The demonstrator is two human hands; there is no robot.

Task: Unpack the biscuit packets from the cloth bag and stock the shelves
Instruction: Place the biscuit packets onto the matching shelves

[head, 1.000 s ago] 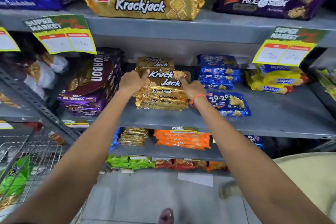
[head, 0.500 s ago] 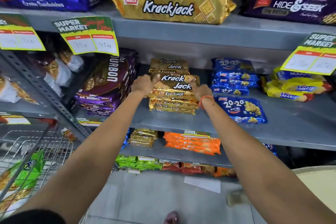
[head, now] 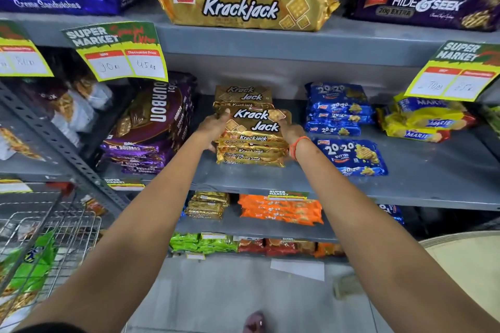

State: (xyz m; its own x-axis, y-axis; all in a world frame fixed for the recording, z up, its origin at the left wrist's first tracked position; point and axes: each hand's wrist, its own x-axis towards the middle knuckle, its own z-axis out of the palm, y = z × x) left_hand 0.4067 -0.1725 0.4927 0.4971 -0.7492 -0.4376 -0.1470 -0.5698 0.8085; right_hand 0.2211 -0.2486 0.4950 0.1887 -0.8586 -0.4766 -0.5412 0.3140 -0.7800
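Note:
A stack of gold Krack Jack packets [head: 254, 140] rests on the grey middle shelf [head: 422, 181]. My left hand [head: 213, 127] grips the stack's left side, thumb on the top packet. The stack's right side is held by my right hand [head: 292, 131], which has an orange band at the wrist. Behind it stands a second Krack Jack stack [head: 242, 94]. At the lower right the cream cloth bag [head: 465, 262] shows only its rim.
Purple Bourbon packets [head: 151, 127] lie left of the stack, blue 20-20 packets [head: 349, 155] right of it, yellow Marie packets [head: 424, 121] further right. A wire basket [head: 51, 235] stands at lower left. Large Krackjack packs [head: 243, 5] fill the top shelf. Price tags [head: 116, 51] hang from the shelf edge.
Both hands stay on the gold stack. The camera has shifted left and a little closer, so the shelves appear further right.

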